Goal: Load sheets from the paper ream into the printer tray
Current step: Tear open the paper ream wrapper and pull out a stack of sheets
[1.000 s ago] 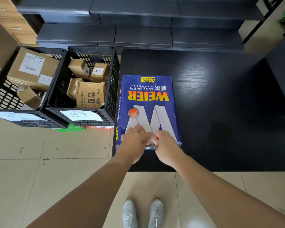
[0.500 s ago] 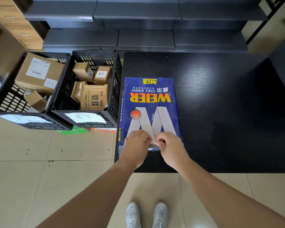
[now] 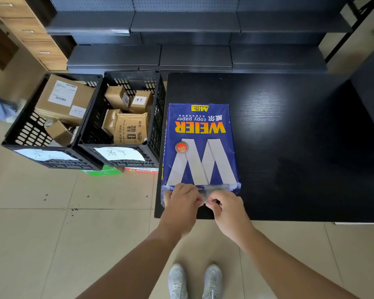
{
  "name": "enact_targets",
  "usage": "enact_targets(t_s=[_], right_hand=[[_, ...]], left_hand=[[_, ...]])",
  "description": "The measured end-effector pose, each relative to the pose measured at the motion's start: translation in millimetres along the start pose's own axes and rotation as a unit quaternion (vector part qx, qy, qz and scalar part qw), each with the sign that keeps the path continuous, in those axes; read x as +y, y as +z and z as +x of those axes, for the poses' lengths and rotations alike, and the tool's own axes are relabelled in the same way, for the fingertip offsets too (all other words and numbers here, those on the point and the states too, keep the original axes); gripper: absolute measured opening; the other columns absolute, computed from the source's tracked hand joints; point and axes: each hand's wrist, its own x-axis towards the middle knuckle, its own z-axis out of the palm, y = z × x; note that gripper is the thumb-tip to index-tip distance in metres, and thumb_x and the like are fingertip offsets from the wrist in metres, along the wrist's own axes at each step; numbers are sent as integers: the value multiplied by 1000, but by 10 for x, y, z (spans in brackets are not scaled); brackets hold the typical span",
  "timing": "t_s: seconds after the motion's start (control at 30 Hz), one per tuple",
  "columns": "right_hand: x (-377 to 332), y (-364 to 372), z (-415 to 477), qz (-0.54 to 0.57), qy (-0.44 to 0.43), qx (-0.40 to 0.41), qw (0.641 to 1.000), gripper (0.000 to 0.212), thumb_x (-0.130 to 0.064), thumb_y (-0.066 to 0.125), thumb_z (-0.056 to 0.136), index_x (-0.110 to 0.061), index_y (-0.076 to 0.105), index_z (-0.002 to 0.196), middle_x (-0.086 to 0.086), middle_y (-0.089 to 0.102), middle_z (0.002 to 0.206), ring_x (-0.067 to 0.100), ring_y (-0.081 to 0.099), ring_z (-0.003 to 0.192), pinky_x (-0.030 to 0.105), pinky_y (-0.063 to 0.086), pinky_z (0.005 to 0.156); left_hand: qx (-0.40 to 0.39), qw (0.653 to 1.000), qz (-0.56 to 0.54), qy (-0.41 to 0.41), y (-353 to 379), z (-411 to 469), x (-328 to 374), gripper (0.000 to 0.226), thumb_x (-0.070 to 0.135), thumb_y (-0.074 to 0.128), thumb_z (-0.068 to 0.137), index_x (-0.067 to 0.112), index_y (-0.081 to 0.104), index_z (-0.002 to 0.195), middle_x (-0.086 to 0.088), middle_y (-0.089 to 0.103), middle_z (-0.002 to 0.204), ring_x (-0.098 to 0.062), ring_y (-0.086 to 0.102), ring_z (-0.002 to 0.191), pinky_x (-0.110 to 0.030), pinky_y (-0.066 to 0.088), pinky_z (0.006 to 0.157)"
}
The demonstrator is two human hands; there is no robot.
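The blue WEIER copy paper ream (image 3: 200,145) lies flat near the left front corner of the black table (image 3: 289,147), its near end right at the table's edge. Both hands work that end: the left hand (image 3: 183,200) has its fingers curled over the wrapper's corner, and the right hand (image 3: 225,207) pinches a bit of the loosened wrapper flap (image 3: 216,188) between thumb and fingertips. The wrapper looks crumpled and partly lifted there, so I'd say they are tearing it open. The danger is in the pull: a hard tug toward the body could drag the whole ream off the edge onto the tiled floor (image 3: 52,234), right by the person's grey shoes (image 3: 194,281). A ragged tear might also crease or rip the top sheets, which could jam later. The two black crates (image 3: 91,126) of cardboard parcels (image 3: 63,98) stand just beside the table's left side, so a sideways slip could knock into them. No printer tray is in sight.
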Motion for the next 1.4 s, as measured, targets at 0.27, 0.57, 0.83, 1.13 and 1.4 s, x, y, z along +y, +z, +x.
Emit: enact_targets(t_s=[0.27,0.57,0.83,1.13,1.4], right_hand=[[67,62,-84,8,30,-16,999,11,-28,67,88,-25,71,79,-20,61,70,11,61,78,47,51,82],[97,213,-30,5,69,12,998,7,-28,74,82,-25,69,79,-22,54,62,17,67,75,47,54,81],[118,239,2,33,90,32,995,26,-25,80,77,-32,55,71,-16,60,62,18,69,71,48,54,80],[243,181,-6,82,88,95,988,26,-27,84,73,-13,72,91,-4,66,73,12,61,68,21,47,66],[272,-35,1,139,185,181,956,13,-24,74,83,-17,71,93,-4,69,74,14,64,73,25,50,72]], left_hand=[[-19,997,-31,-75,106,-95,79,22,24,45,100,26,65,92,10,65,103,-15,55,105,-37,35,87],[-8,995,-55,-85,231,34,58,24,9,51,90,15,74,85,-3,72,88,-25,63,85,-42,55,75],[-7,994,-33,-99,259,103,87,27,0,50,86,13,71,95,-4,71,98,-24,63,93,-23,40,71],[2,991,-89,-100,141,78,91,46,12,66,89,23,58,134,0,62,123,-21,59,115,-34,49,97],[-5,990,-104,-100,25,84,127,67,14,73,86,29,44,144,4,54,137,-19,50,128,-31,40,106]])
